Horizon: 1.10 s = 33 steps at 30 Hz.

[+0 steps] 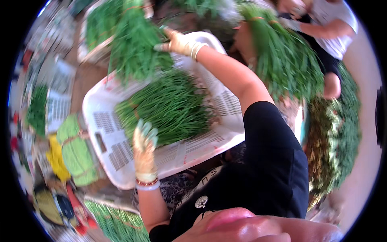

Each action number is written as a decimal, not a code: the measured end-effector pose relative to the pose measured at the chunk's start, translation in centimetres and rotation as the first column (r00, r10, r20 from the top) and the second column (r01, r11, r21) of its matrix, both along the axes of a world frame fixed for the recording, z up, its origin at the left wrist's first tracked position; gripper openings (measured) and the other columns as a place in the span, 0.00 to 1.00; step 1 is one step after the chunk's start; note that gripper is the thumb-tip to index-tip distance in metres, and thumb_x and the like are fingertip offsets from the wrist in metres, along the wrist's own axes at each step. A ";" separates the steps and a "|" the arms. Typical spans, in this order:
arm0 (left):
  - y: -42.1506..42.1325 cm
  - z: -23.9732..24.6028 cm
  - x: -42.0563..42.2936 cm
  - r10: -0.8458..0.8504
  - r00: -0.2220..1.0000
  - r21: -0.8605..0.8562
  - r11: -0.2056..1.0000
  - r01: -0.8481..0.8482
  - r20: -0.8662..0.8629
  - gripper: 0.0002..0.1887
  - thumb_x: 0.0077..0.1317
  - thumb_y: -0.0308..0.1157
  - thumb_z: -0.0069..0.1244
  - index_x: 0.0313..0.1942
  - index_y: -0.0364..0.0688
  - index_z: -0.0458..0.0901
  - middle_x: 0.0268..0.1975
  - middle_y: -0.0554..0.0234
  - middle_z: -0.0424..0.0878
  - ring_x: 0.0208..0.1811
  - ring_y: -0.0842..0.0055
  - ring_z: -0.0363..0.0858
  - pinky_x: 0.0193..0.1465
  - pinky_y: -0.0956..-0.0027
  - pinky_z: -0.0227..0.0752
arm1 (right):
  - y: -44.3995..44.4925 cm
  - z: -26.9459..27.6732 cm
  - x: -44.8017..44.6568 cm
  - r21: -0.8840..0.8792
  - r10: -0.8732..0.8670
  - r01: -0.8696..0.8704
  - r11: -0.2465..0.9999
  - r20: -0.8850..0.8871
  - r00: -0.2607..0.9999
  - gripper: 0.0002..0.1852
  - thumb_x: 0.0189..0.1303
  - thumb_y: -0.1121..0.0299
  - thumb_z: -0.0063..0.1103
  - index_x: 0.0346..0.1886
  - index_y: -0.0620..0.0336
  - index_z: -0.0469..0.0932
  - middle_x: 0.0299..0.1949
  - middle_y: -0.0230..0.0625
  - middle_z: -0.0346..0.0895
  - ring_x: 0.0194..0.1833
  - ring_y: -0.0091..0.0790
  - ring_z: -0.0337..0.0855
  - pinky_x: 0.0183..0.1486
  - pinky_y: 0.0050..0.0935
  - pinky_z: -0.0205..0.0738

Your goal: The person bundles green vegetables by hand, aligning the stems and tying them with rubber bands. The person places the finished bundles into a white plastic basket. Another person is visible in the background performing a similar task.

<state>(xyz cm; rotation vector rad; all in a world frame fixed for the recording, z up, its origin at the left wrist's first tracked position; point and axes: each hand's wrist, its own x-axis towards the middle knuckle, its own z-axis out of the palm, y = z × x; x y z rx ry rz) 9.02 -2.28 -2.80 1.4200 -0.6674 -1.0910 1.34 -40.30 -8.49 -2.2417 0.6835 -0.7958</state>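
Observation:
My left hand, in a pale glove with green fingertips, is at the near left of a white plastic basket. Its fingers are spread beside a banded bundle of long green leaves, probably garlic chives, lying in the basket. Contact there is unclear. Over the basket's far rim reaches my right hand, gloved too, with thumb and fingers apart. Its fingertips meet the edge of a second leafy bundle, which is blurred and spans the far left rim. An orange band circles that bundle near its top.
A white crate of banded greens stands at the far left. Beside the basket sits a light green bundle. More greens lie at the lower left. At the upper right, a person's gloved hand is at large leafy bundles. Greens are piled along the right.

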 end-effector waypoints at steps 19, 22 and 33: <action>-0.9 -6.3 2.1 -0.124 0.853 0.085 0.992 0.094 0.507 0.29 0.61 0.25 0.51 0.62 0.34 0.60 0.61 0.52 0.67 0.60 0.68 0.69 0.60 0.68 0.68 | -10.8 2.9 -28.4 -0.374 -0.764 0.778 0.505 -0.614 0.200 0.30 0.64 0.56 0.40 0.66 0.63 0.55 0.49 0.49 0.78 0.51 0.49 0.78 0.53 0.48 0.70; -2.3 -5.2 0.8 -0.030 0.943 0.135 0.991 -0.016 0.333 0.28 0.61 0.27 0.52 0.61 0.36 0.63 0.58 0.51 0.70 0.57 0.69 0.71 0.58 0.69 0.69 | -10.2 4.0 -30.3 -0.437 -0.771 0.690 0.577 -0.570 0.284 0.37 0.54 0.60 0.53 0.66 0.65 0.54 0.44 0.52 0.79 0.46 0.48 0.81 0.48 0.44 0.74; -3.9 -6.5 -1.1 -0.182 0.920 0.114 0.982 0.151 0.348 0.32 0.57 0.30 0.59 0.61 0.38 0.64 0.59 0.56 0.72 0.57 0.67 0.72 0.62 0.65 0.66 | 3.3 14.7 -33.6 0.088 -0.408 0.399 0.913 0.236 0.882 0.50 0.39 0.82 0.63 0.70 0.54 0.50 0.50 0.46 0.75 0.44 0.34 0.79 0.47 0.30 0.74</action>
